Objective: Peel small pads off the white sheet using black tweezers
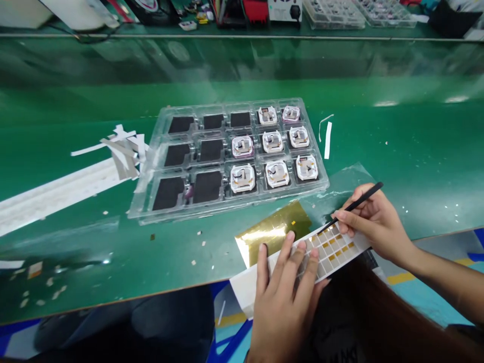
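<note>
My left hand point(285, 282) lies with fingers spread over a white sticker sheet point(242, 282) at the table's front edge. The sheet has a grid of small cells, and amber pieces point(336, 249) show in several of them. Between the thumb and fingers of my right hand point(372, 219) are slim black tweezers point(357, 202). Their tip points down at the sheet's upper edge. Under that edge, partly covered, is a shiny gold film point(274, 232) with a small yellow piece on it.
A clear plastic tray point(151, 201) behind my hands holds several white square watch-like housings point(242, 178) on its right side and black pads on its left. White strips point(126, 151) are piled left of it. Scraps dot the green table point(170, 262). Boxes stand on the shelf behind.
</note>
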A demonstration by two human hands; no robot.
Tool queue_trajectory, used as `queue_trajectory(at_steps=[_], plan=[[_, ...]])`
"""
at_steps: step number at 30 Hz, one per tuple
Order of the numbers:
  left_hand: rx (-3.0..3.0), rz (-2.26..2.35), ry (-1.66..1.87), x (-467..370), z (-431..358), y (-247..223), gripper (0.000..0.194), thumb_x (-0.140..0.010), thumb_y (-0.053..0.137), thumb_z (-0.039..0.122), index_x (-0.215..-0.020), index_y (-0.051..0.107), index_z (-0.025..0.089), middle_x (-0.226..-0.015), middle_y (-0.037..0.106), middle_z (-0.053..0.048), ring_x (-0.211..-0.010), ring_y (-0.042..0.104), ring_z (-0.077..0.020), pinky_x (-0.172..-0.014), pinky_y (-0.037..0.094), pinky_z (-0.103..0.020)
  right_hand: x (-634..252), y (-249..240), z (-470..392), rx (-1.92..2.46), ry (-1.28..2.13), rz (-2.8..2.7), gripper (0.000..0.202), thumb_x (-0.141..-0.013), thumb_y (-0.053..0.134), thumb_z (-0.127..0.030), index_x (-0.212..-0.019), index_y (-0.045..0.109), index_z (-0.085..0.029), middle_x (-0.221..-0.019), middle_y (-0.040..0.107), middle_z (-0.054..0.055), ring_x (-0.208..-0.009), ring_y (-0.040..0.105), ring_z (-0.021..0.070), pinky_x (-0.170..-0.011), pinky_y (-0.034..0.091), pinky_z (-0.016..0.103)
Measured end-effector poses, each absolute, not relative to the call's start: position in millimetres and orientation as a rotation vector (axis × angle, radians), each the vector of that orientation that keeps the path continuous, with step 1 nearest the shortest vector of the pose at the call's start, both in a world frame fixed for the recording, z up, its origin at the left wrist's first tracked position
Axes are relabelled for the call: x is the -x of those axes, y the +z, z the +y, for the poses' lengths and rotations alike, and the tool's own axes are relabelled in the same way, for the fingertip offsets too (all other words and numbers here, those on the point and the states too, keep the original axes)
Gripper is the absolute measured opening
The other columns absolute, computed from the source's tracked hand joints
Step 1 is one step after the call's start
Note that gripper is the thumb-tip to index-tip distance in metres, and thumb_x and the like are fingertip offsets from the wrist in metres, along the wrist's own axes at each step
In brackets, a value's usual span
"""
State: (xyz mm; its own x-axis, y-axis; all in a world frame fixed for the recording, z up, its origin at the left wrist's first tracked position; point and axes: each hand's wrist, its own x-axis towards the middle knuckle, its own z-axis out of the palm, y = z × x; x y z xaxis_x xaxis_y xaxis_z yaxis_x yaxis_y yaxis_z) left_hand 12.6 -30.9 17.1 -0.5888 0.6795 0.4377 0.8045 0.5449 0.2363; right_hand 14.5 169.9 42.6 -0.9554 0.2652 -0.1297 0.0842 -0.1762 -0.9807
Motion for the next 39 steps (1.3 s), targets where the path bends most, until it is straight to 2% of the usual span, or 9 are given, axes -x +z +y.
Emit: queue_trajectory(at_steps=[12, 19, 39], plan=[[1.231, -2.519, -0.613, -11.8, -32.3, 17.8, 0.027, -0.087, 0.053, 0.026, -0.112, 0.057, 0.016, -0.11, 0.064, -0.011, -0.117, 0.052, -0.0294, -0.101, 0.034, -0.06, -10.5, 46.4, 170.0, 0.469, 2.272, -1.97, 0.034, -0.078, 0.069, -0.018, -0.087, 0.037, -0.024, -0.057, 0.062, -0.004, -0.046, 0.053, 0.0096, -0.041, 0.042, 0.02], [1.218, -2.522, -0.652, -12.2, -30.2, 17.9, 0.026, -0.087, 0.052, 0.025, -0.111, 0.057, 0.015, -0.109, 0.064, -0.012, -0.115, 0.053, -0.032, -0.098, 0.035, -0.063, -12.8, 46.6, 170.5, 0.447, 2.283, -1.968, 0.032, -0.079, 0.068, -0.017, -0.088, 0.037, -0.024, -0.058, 0.062, -0.005, -0.047, 0.053, 0.0079, -0.043, 0.042, 0.019], [1.19, -2.534, -0.656, -12.8, -29.7, 18.9, 0.024, -0.086, 0.054, 0.024, -0.109, 0.058, 0.016, -0.109, 0.064, -0.01, -0.121, 0.049, -0.0281, -0.106, 0.028, -0.058, -11.3, 46.0, 171.1, 0.47, 2.216, -2.023, 0.035, -0.077, 0.07, -0.02, -0.088, 0.037, -0.025, -0.061, 0.062, -0.004, -0.046, 0.053, 0.0098, -0.04, 0.041, 0.023]])
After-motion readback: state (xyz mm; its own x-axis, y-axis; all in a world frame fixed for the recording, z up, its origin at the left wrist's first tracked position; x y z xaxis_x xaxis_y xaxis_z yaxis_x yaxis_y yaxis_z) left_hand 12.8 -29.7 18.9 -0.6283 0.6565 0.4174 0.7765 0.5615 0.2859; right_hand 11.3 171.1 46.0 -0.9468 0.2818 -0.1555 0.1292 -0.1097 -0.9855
